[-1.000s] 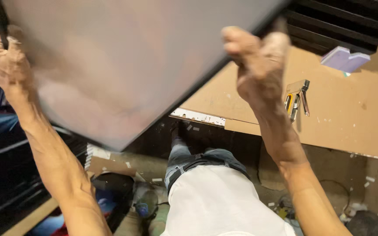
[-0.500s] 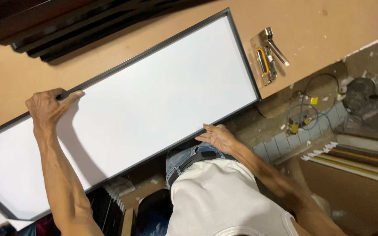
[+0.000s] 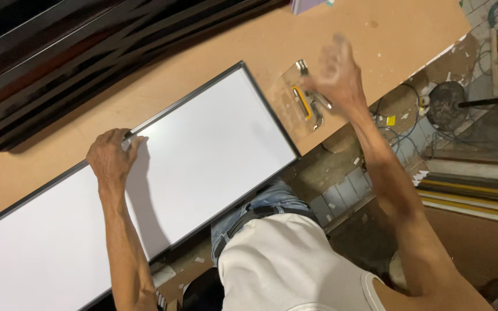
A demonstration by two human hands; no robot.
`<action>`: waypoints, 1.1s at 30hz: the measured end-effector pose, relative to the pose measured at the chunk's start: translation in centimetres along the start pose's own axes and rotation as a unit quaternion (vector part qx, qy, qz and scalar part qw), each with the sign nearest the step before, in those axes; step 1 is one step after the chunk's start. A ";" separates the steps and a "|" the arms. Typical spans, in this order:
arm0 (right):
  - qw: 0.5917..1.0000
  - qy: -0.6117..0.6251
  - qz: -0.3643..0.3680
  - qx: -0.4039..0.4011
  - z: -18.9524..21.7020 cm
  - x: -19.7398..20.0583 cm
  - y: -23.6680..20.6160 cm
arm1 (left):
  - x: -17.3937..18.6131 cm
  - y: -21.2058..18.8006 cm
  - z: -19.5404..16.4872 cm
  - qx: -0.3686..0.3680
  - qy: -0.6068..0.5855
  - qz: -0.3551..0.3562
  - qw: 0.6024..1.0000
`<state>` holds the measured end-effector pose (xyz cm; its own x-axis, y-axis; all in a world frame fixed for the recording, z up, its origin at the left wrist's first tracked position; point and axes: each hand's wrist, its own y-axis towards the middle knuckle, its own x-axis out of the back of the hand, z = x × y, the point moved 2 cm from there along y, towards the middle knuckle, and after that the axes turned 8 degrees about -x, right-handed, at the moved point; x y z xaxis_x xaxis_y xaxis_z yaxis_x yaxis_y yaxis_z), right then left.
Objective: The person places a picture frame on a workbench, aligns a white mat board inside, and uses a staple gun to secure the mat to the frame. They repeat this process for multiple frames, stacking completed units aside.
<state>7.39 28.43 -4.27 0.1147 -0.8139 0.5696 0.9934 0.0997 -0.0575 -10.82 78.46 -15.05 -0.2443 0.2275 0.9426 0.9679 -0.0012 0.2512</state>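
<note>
The right hand [image 3: 334, 72] has lifted off the white panel [image 3: 145, 190], blurred, seemingly open above the staple gun [image 3: 306, 99].

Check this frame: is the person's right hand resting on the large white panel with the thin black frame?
No: the right hand is off the white black-framed panel, over the metal staple gun with a yellow handle.

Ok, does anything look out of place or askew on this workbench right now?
The long white panel in a thin black frame lies diagonally on the brown fibreboard bench, its near edge overhanging the bench front. The left hand rests on its far edge. The blurred right hand hovers over a metal stapler with yellow trim.
</note>
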 end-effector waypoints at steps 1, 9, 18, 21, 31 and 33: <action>0.999 -0.013 -0.053 -0.003 -0.3 -0.1 4.8 | -0.5 0.9 -1.4 0.002 0.002 -0.012 1.000; 0.965 -0.178 -0.194 -0.008 -2.6 -2.7 19.8 | -0.3 3.1 -8.9 0.065 -0.034 -0.062 0.995; 0.964 -0.138 -0.216 0.074 -5.1 -2.8 19.2 | 0.5 2.3 -11.2 0.088 -0.061 -0.067 0.992; 0.979 -0.085 -0.182 -0.042 -6.0 -1.7 18.2 | 0.0 4.5 -12.1 0.054 -0.090 -0.082 0.991; 0.962 -0.168 -0.113 0.183 4.6 -4.7 2.8 | -2.9 16.8 -24.3 -0.071 -0.494 -0.039 0.866; 0.956 -0.175 -0.150 0.184 5.8 -6.3 2.2 | -3.3 19.1 -24.1 -0.067 -0.460 -0.042 0.884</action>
<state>8.81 37.13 -3.25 -0.2495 -0.6029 0.7578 0.9030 0.1378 0.4069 7.10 54.26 -8.03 -0.1036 0.9285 0.3566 0.9183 -0.0484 0.3930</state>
